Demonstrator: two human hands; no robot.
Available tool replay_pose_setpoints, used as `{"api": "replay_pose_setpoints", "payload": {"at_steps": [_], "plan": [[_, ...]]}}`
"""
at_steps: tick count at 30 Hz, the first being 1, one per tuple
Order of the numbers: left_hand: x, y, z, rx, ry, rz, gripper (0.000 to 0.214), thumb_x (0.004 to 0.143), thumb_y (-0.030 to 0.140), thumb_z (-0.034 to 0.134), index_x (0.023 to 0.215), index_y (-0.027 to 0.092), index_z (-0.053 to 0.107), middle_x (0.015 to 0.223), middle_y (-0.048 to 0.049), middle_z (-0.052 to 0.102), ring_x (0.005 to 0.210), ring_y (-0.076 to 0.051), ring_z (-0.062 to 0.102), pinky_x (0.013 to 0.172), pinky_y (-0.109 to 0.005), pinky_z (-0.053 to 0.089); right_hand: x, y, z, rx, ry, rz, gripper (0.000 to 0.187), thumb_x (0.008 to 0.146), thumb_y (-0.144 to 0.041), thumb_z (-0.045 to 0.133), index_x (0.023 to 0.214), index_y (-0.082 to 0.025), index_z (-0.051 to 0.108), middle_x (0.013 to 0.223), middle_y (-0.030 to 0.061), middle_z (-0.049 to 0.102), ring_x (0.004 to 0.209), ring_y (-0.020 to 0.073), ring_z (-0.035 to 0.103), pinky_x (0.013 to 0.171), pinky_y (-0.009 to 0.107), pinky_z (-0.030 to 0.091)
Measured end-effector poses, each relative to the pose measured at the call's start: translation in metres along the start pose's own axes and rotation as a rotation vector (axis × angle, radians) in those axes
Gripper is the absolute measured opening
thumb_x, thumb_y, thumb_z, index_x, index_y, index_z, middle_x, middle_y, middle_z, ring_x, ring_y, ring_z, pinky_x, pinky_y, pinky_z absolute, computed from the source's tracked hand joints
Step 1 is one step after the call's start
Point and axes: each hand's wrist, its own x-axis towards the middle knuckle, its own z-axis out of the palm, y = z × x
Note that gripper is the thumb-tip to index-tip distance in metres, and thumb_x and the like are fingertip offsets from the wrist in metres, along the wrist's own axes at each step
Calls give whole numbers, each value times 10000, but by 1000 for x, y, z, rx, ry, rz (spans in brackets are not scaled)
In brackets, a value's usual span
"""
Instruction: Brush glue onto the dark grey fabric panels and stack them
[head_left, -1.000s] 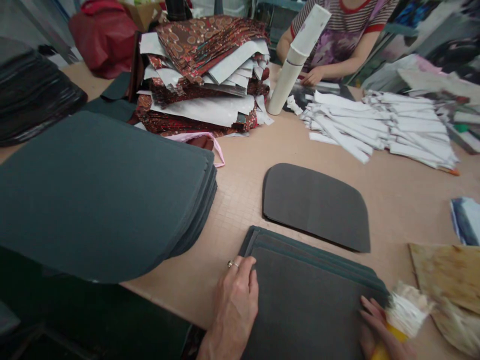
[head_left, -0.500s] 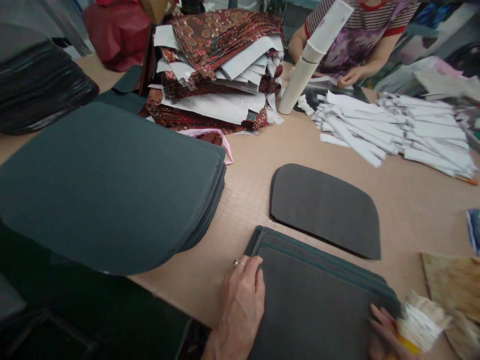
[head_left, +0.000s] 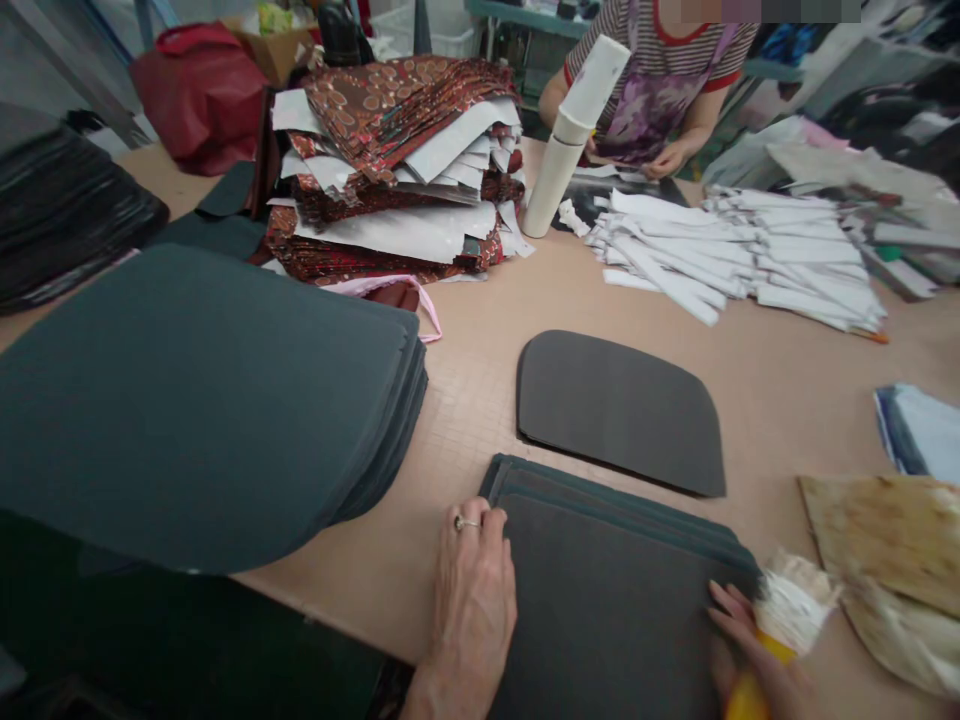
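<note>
The left hand (head_left: 474, 590) touches plain dark sheets (head_left: 604, 600), grip unclear to me; the right hand (head_left: 752, 645) holds a yellow-handled brush (head_left: 796, 606).

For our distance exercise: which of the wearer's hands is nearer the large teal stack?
Left. The left hand is right of the large teal stack; the right hand is farther right.

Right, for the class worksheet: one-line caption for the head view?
Left hand and right hand at stacked dark sheets, yellow-handled brush in the right.

Smooth matt dark sheets (head_left: 607, 590), papery white strips (head_left: 675, 245), slightly glossy red bag (head_left: 196, 105), smooth tabletop (head_left: 469, 400), shiny metal-looking ring (head_left: 466, 522)
</note>
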Motion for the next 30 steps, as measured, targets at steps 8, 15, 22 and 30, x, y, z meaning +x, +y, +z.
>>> {"api": "replay_pose_setpoints", "payload": {"at_steps": [8, 15, 22, 30], "plan": [[1, 8, 30, 125, 26, 224, 724, 657, -182, 293, 1219, 198, 545, 1218, -99, 550, 1062, -202, 539, 869, -331, 529, 9, -17, 2, -120, 84, -30, 274, 853, -333, 439, 1024, -213, 616, 1068, 83, 660, 1028, 253, 616, 896, 448, 493], [-3, 21, 27, 210, 14, 360, 492, 807, 128, 544, 1275, 272, 504, 1361, -88, 487, 1152, -303, 467, 838, -475, 500, 7, -30, 2, -126, 104, -82, 237, 844, -215, 513, 1069, -186, 583, 1186, 116, 620, 1124, 261, 571, 944, 481, 459], [-6, 26, 26, 292, -17, 508, 483, 822, 278, 574, 1291, 344, 477, 1395, -28, 470, 1247, -330, 392, 860, -484, 409, 13, -36, -9, -78, 66, -101, 278, 860, -179, 509, 1136, -191, 541, 1241, 120, 581, 1164, 247, 539, 963, 475, 452], [-5, 30, 24, 330, -19, 521, 548, 775, 322, 602, 1306, 342, 466, 1408, -56, 452, 1253, -348, 383, 890, -512, 355, 50, -121, -9, 43, 28, -111, 244, 853, -121, 495, 1060, -224, 573, 1261, 113, 565, 1194, 242, 507, 911, 443, 503]]}}
